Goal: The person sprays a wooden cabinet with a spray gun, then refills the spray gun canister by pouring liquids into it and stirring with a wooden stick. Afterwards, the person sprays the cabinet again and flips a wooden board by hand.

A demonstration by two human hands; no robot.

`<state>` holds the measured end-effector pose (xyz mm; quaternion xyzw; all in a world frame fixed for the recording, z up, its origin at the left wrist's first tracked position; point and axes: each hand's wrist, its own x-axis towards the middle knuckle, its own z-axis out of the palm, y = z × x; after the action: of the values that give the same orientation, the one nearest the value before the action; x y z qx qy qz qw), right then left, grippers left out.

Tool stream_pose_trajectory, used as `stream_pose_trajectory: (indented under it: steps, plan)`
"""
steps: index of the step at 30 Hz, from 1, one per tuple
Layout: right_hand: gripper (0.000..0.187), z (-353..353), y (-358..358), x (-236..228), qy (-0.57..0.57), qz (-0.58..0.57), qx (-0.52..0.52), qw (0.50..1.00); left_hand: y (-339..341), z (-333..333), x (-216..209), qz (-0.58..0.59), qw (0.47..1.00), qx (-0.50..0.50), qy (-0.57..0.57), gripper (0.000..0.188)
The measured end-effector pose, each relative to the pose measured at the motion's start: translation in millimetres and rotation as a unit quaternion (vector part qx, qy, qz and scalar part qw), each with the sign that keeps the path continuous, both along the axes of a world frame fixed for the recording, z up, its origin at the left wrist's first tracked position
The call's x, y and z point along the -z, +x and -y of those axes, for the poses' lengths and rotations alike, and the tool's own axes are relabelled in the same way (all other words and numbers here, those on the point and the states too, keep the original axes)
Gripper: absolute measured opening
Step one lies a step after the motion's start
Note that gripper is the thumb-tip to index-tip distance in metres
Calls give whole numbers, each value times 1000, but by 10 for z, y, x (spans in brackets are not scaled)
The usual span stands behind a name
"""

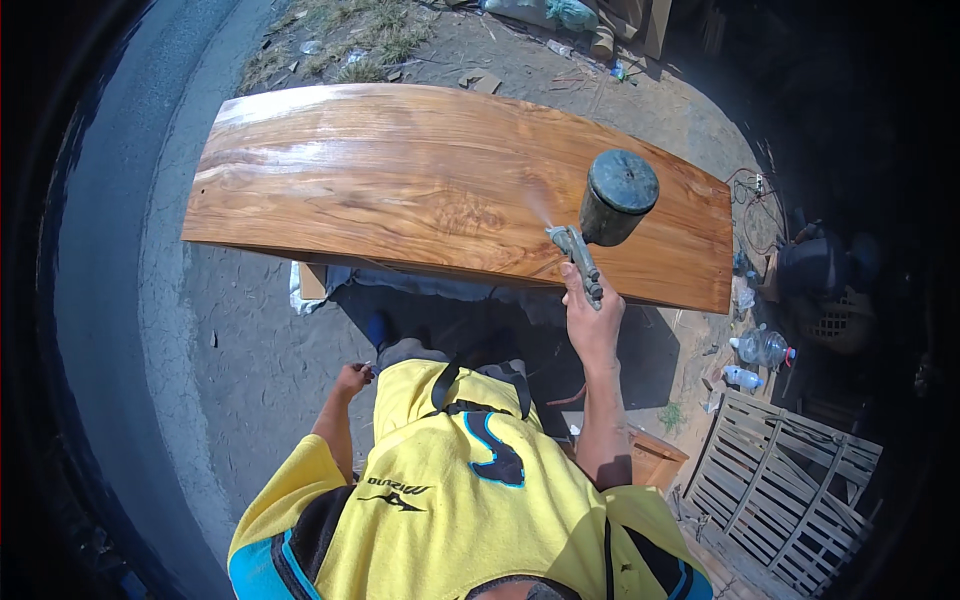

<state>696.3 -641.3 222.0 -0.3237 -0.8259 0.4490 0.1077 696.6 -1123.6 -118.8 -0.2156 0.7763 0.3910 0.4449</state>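
Note:
My right hand [595,322] is wrapped round the handle of a spray gun [577,256] with a dark round paint cup [612,205] on it. A faint mist leaves the nozzle over a long wooden panel [400,165], whose brown grain shines with a glossy coat, most strongly at its left end. The gun is held above the near edge of the panel, right of its middle. Low at my left side, my left hand [354,378] is closed beside my yellow shirt, apart from the panel. Whatever its fingers hold, if anything, is too small to make out.
The panel rests raised above sandy ground, with pale sheeting [420,284] beneath. At the right stand a large clear bottle [763,348], a smaller bottle [741,377] and a slatted wooden pallet [780,490]. A red hose [568,398] shows near my right forearm. A paved road [120,300] runs along the left.

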Motion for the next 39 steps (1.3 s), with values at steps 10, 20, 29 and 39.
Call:
stream_pose_trajectory:
  steps: [10,20,29,39]
  plan:
    - [46,1867,-1336,106,62,-7,-63,996,-633,2182,205,-10,995,-93,17,27]
    - [62,3194,-2480,80,75,46,-168,982,-494,3104,290,-28,983,-183,-7,26]
    - [59,4273,-3408,22,62,3,-277,959,-71,2811,449,11,969,-237,76,23]
    - [67,4892,-4310,158,44,-63,-289,954,-88,3002,417,10,956,-288,51,24]
